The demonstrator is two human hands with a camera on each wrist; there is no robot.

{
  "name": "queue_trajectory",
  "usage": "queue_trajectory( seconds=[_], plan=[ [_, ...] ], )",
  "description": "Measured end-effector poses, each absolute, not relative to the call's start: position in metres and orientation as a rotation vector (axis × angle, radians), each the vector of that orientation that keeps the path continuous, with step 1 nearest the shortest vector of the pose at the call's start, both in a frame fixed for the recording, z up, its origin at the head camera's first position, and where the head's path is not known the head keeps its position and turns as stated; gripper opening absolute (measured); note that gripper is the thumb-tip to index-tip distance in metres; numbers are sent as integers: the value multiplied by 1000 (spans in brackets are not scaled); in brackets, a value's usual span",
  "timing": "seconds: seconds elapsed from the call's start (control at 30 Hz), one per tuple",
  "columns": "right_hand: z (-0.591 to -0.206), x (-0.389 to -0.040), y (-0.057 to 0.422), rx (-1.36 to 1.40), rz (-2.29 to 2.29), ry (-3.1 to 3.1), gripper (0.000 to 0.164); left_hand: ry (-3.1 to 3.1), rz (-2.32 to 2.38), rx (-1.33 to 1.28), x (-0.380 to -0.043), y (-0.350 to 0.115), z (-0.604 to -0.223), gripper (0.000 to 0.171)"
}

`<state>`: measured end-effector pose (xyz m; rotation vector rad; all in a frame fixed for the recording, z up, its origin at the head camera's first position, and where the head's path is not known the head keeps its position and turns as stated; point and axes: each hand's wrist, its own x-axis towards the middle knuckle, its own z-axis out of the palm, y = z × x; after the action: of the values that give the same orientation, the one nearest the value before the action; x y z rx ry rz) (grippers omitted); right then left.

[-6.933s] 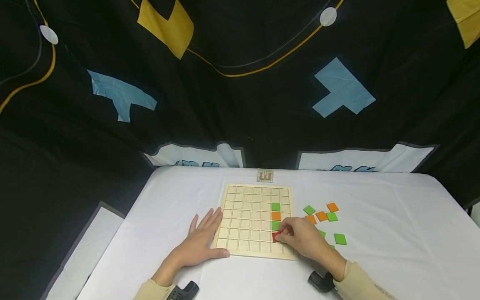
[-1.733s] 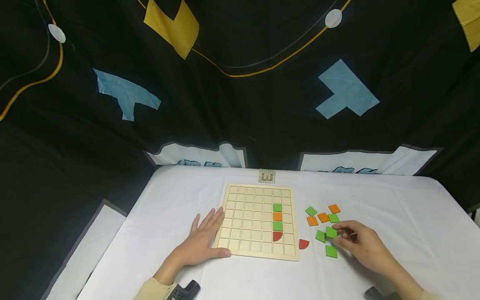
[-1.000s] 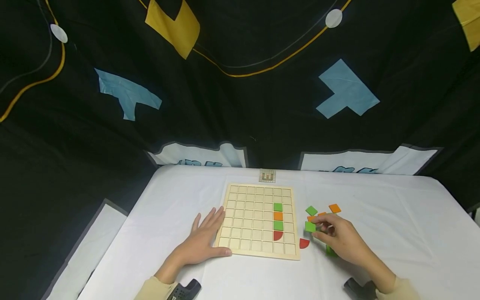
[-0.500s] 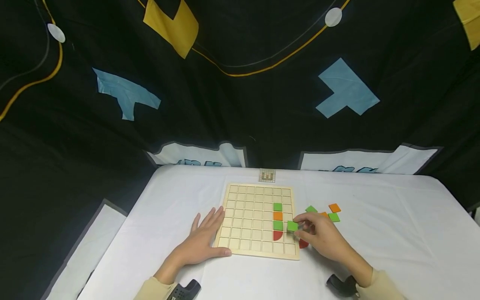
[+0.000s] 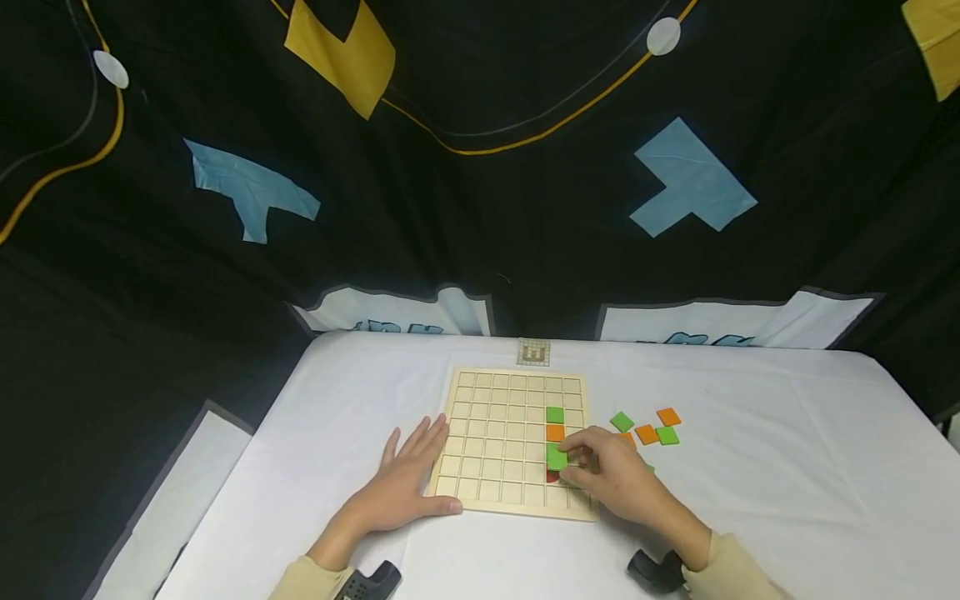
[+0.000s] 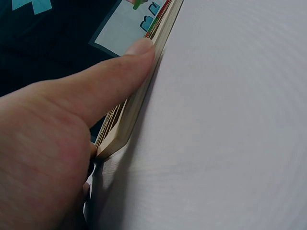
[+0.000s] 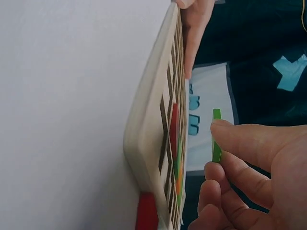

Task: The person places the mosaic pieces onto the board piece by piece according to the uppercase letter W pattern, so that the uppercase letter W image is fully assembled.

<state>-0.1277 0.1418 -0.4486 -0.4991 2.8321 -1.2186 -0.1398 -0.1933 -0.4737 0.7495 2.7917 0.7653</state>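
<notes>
holding a green tile above the board near its right edge, the right hand pinches it in the head view, apparently a placing step; the left hand lies spread at the left edge. left wrist: the thumb touches the near edge. right wrist: the tile hangs clear; the next move likely calls for lowering it flat onto the board.
</notes>
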Motion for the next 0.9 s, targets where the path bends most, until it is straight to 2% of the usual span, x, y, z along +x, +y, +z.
queue_trajectory(
  seconds=[0.9],
  plan=[
    [-451,-130,117,-612,-1030,2885,20,2796,751,754,-139,-193,-474,113]
  ],
)
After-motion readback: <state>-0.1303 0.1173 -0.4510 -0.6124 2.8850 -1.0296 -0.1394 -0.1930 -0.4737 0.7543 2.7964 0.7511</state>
